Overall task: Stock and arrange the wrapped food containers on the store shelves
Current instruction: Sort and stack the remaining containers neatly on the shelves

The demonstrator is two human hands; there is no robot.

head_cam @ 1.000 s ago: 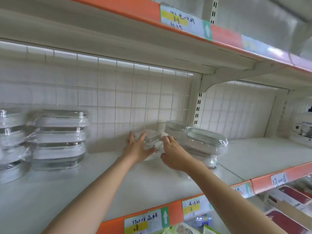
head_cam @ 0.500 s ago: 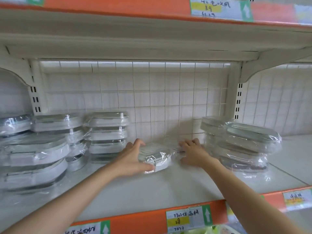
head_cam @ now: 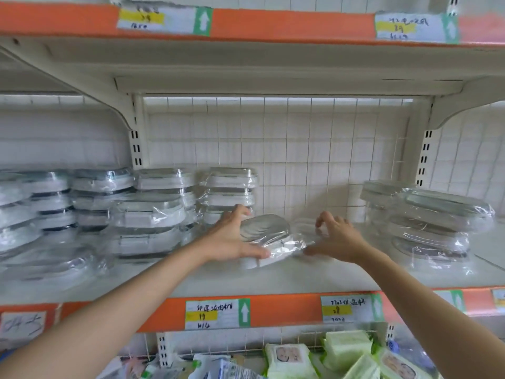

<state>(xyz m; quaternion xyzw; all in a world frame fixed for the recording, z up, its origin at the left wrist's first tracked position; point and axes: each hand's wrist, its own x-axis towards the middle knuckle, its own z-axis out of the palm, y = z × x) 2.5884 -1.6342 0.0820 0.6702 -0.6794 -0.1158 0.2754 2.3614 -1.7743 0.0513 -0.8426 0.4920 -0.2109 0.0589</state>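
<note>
Now my left hand [head_cam: 232, 239] grips the wrapped container [head_cam: 269, 239] on the shelf [head_cam: 273, 280], right of the stacked containers [head_cam: 229, 192], to line it up; my right hand [head_cam: 337, 237] hovers released beside it, ready to steady.

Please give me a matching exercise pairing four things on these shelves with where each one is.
Things:
1. wrapped container
2. left hand
3. right hand
4. green wipe packs

Places:
a. apart from the container, on its right
b. on the shelf below
c. in the gap between the stacks
d. gripping the container's left end

Pairs: 1-c, 2-d, 3-a, 4-b
</note>
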